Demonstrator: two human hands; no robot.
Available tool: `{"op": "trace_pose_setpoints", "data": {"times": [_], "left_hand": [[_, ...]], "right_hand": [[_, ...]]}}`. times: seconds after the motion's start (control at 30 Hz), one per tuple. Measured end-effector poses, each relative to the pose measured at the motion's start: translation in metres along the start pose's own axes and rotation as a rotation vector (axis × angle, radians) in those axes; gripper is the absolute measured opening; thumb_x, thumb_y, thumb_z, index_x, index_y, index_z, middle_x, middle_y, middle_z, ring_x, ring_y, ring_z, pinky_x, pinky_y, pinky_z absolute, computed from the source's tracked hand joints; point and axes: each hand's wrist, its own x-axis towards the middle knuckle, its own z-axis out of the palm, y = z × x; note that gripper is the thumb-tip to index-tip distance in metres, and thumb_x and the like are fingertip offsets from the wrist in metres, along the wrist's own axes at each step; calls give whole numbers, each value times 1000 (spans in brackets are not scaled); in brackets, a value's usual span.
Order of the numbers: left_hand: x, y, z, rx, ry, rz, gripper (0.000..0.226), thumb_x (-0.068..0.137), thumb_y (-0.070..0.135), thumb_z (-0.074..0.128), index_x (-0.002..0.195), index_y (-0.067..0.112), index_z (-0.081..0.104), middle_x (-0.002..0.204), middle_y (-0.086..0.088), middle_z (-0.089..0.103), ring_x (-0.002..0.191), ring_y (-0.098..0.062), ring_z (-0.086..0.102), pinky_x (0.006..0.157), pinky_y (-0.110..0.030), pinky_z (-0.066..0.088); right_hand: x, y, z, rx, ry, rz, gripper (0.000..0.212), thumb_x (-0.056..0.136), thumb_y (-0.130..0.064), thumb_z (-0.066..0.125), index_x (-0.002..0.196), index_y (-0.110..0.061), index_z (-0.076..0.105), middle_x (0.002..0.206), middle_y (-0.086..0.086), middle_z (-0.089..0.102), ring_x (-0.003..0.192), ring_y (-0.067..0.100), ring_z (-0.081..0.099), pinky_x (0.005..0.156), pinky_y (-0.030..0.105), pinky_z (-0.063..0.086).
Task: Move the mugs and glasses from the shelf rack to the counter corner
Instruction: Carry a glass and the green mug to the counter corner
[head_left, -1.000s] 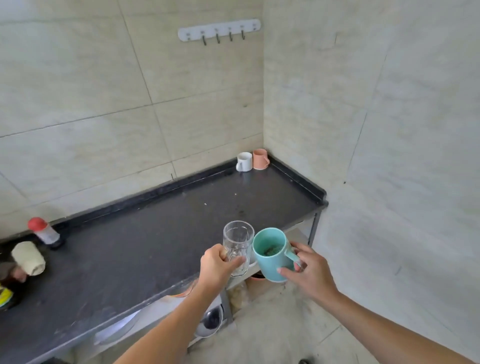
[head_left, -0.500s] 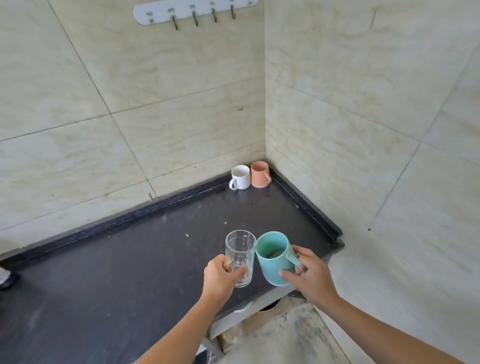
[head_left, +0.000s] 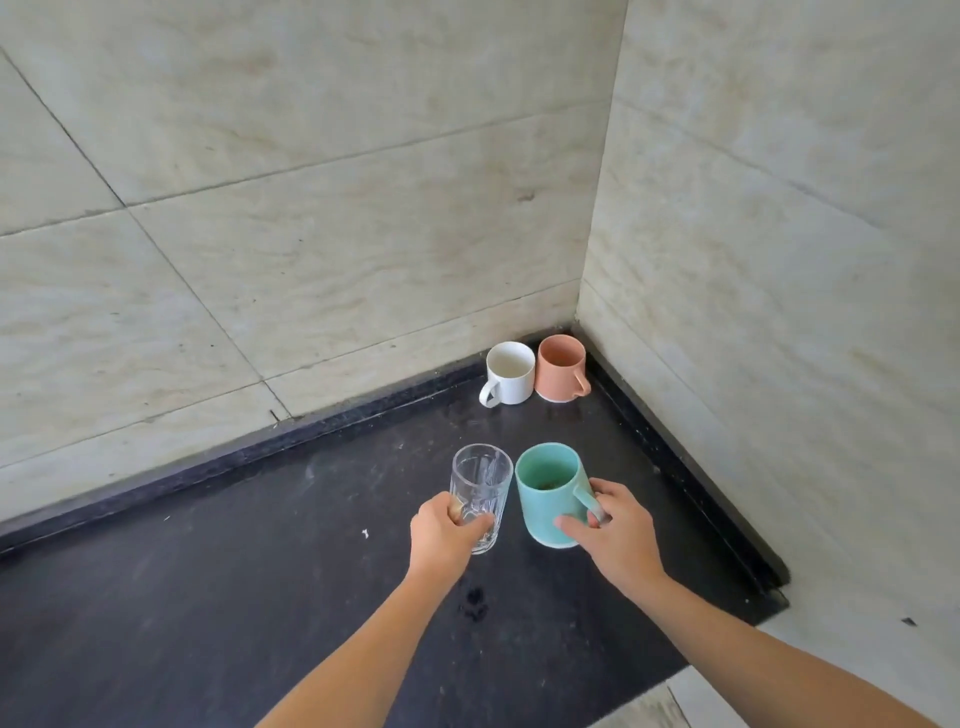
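Against two tiled walls (head_left: 311, 234) that meet at a corner: one dark stone tabletop (head_left: 208, 597) with a raised black lip along both wall edges, its surface dusty and flecked with pale specks.

Item, teal mug (head_left: 545, 499): upright, mouth up, some dark residue at the bottom, handle pointing right. Held by the right hand (head_left: 613, 530), fingers curled around the handle and thumb pressed to the lower wall of the mug. Whether its base touches the tabletop cannot be told.

Item, clear glass (head_left: 479, 493): ribbed, upright, just beside the teal mug on its left, the two rims nearly touching. Held low on its body by the left hand (head_left: 444, 535), fingers wrapped closed around it, thumb across the near face. Contact with the tabletop likewise cannot be told.

Item, white mug (head_left: 511, 374): standing in the far corner by the back wall, handle turned to the near left.

Item, salmon-pink mug (head_left: 561, 368): touching or nearly touching the white mug on its right, nearest the corner, handle turned to the near right.

Both held vessels sit well short of the corner pair, with bare tabletop between.
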Motion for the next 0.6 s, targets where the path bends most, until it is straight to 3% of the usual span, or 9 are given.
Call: {"op": "trace_pose_setpoints", "data": {"times": [0.1, 0.23, 0.5, 0.6], "left_hand": [[44, 13, 22, 7, -37, -17, 50, 75, 18, 76, 62, 16, 28, 58, 2, 31, 55, -14, 26, 50, -26, 25], [84, 28, 55, -3, -59, -43, 50, 76, 19, 75, 60, 16, 27, 56, 3, 30, 53, -13, 26, 49, -26, 26], [130, 47, 110, -83, -80, -75, 50, 74, 22, 76, 59, 17, 28, 56, 2, 30, 54, -13, 27, 51, -29, 28], [140, 52, 123, -95, -77, -91, 48, 75, 23, 76, 60, 17, 30, 56, 2, 32, 54, -13, 27, 52, -29, 29]], "right_hand": [[43, 5, -2, 15, 65, 82, 55, 69, -34, 83, 115, -13, 61, 110, -3, 60, 82, 12, 61, 75, 19, 51], [88, 15, -10, 33, 138, 149, 43, 70, -31, 82, 104, -10, 65, 110, 1, 60, 84, 16, 61, 78, 31, 56], [144, 42, -9, 57, 129, 165, 34, 69, -26, 83, 91, -8, 66, 108, 0, 58, 82, 14, 60, 74, 28, 53], [153, 50, -6, 93, 116, 141, 37, 69, -25, 84, 97, -9, 67, 111, -2, 59, 83, 13, 62, 76, 31, 56]]}}
